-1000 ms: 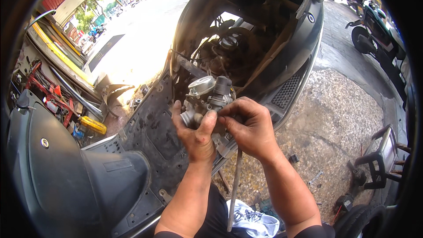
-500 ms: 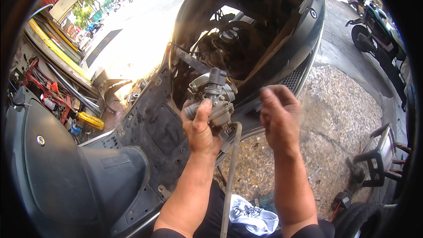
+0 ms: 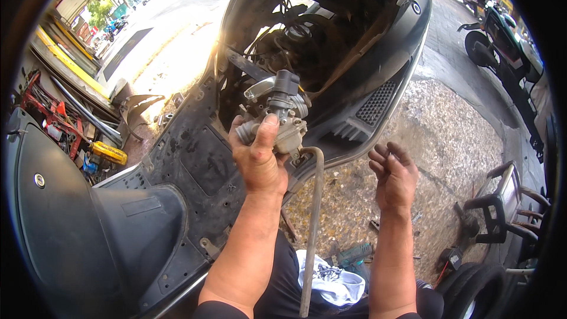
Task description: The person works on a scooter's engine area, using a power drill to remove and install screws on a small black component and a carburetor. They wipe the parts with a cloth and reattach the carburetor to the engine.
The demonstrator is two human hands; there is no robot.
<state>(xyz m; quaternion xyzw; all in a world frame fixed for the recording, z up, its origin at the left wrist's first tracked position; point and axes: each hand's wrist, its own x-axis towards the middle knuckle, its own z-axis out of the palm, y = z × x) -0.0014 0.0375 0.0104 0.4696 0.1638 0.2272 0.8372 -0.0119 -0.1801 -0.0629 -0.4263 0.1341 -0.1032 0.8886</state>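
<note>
The person's left hand is closed around a metal carburetor, a grey hose hanging below it. The right hand, loosely half-curled, hovers apart to the right over speckled ground. Beyond the carburetor stands a hollow, dark scooter shell.

Some fingers of the left hand are hidden behind the carburetor. Beyond it, shadow hides parts inside the scooter body, cut off by the upper edge. Below right of it, a dark object is too small to tell; farther that way, the lower edge crops 1 tyre.
</note>
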